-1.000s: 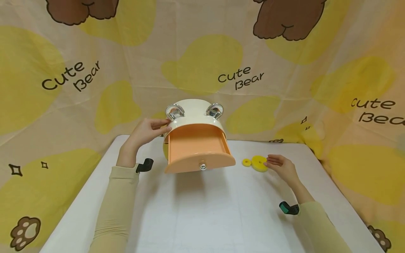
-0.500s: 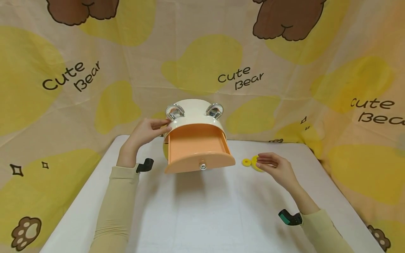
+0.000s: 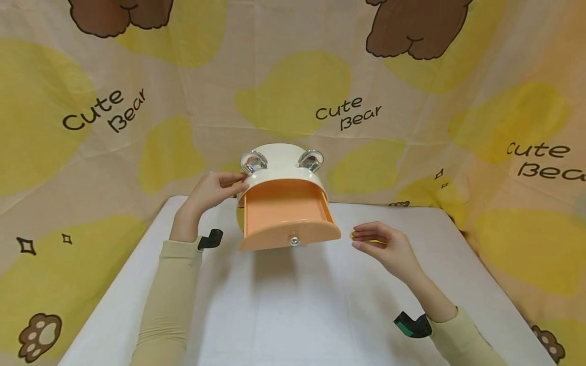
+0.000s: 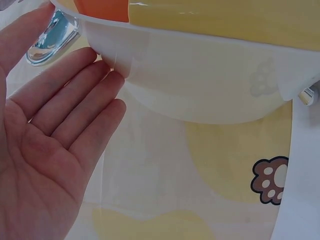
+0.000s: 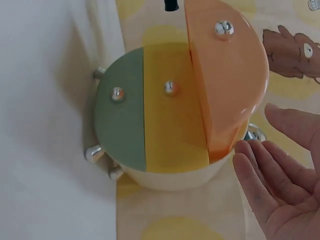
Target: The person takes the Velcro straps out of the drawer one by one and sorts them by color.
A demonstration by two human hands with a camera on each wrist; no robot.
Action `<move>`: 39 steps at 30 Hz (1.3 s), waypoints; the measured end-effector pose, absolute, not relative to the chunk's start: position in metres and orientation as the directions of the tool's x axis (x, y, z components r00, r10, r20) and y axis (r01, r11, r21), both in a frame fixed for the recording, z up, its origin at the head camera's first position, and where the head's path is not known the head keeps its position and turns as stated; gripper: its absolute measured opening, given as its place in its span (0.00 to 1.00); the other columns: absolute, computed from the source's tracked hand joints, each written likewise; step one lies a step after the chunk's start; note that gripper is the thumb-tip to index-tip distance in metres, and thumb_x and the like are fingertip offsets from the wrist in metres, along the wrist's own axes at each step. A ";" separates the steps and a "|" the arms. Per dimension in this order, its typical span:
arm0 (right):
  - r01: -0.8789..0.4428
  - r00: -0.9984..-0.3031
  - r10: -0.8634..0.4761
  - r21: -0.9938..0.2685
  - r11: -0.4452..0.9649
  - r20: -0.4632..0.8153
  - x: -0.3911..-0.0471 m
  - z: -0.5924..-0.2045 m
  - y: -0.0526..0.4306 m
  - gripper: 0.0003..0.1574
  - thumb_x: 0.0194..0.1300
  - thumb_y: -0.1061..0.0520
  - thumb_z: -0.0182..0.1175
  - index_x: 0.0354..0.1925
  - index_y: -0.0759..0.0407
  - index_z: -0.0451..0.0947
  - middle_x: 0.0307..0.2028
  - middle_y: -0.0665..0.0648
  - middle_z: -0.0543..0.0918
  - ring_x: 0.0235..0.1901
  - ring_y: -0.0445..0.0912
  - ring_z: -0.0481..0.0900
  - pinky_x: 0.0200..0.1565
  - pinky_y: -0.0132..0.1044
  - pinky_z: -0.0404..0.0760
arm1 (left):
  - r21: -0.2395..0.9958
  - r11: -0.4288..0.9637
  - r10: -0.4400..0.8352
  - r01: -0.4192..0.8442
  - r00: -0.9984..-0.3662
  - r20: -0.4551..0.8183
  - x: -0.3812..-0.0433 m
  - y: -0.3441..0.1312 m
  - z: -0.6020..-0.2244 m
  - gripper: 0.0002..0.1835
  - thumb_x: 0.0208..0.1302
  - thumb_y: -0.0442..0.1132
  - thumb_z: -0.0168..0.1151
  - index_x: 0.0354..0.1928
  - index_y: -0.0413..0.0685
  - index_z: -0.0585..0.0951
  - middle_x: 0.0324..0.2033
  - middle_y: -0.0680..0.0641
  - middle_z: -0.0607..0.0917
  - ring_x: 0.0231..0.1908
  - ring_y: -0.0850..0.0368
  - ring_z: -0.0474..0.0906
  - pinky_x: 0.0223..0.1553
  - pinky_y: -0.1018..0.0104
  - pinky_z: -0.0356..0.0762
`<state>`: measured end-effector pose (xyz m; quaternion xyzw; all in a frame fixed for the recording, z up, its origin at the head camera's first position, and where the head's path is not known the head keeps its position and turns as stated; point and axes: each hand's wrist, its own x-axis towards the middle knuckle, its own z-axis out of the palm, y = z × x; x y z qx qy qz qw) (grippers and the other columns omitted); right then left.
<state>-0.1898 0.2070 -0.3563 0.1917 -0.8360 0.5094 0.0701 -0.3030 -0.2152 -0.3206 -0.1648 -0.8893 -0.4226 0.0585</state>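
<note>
A small cream cabinet (image 3: pixel 280 156) with silver ears stands at the table's back. Its orange top drawer (image 3: pixel 285 204) is pulled out, and I see nothing inside. My left hand (image 3: pixel 209 191) touches the cabinet's side below one ear; in the left wrist view its fingers lie nearly straight against the cream shell (image 4: pixel 190 80). To the drawer's right, my right hand (image 3: pixel 389 249) hovers with slightly bent fingers and apparently nothing in them. Behind it, a small yellow ring (image 3: pixel 352 235) and a larger yellow disc (image 3: pixel 378 241) are mostly hidden.
The right wrist view shows a yellow drawer (image 5: pixel 172 120) and a green drawer (image 5: pixel 120 120), both pushed in, with silver knobs. The cabinet has short silver feet (image 5: pixel 93 153). A white table (image 3: pixel 293 315) lies in front; a printed cloth (image 3: pixel 293 101) hangs behind.
My right hand has moved left from beside the larger yellow disc to in front of both yellow pieces, covering most of them. The left hand, cabinet and drawer stay in place.
</note>
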 end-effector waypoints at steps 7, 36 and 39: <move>-0.441 -0.883 -0.328 -0.835 0.329 0.337 -0.183 -0.351 0.182 0.18 0.55 0.57 0.69 0.45 0.60 0.81 0.41 0.59 0.85 0.39 0.43 0.85 0.41 0.31 0.84 | 0.734 0.581 0.256 0.352 -0.935 0.246 -0.301 -0.217 -0.319 0.30 0.57 0.58 0.65 0.58 0.51 0.79 0.56 0.45 0.80 0.56 0.48 0.77 0.57 0.51 0.74; -0.472 -0.875 -0.308 -0.798 0.374 0.374 -0.181 -0.362 0.096 0.11 0.50 0.55 0.73 0.33 0.54 0.85 0.31 0.49 0.87 0.31 0.37 0.85 0.34 0.29 0.84 | 0.771 0.552 0.234 0.319 -0.946 0.224 -0.303 -0.215 -0.320 0.29 0.56 0.57 0.66 0.58 0.52 0.79 0.57 0.46 0.79 0.58 0.47 0.76 0.58 0.50 0.73; -0.486 -0.872 -0.283 -0.775 0.402 0.400 -0.181 -0.362 0.092 0.08 0.50 0.55 0.73 0.32 0.52 0.85 0.30 0.47 0.87 0.29 0.36 0.85 0.33 0.28 0.83 | 0.769 0.552 0.239 0.322 -0.945 0.225 -0.302 -0.216 -0.319 0.29 0.57 0.57 0.66 0.58 0.51 0.79 0.57 0.45 0.79 0.58 0.46 0.75 0.59 0.49 0.72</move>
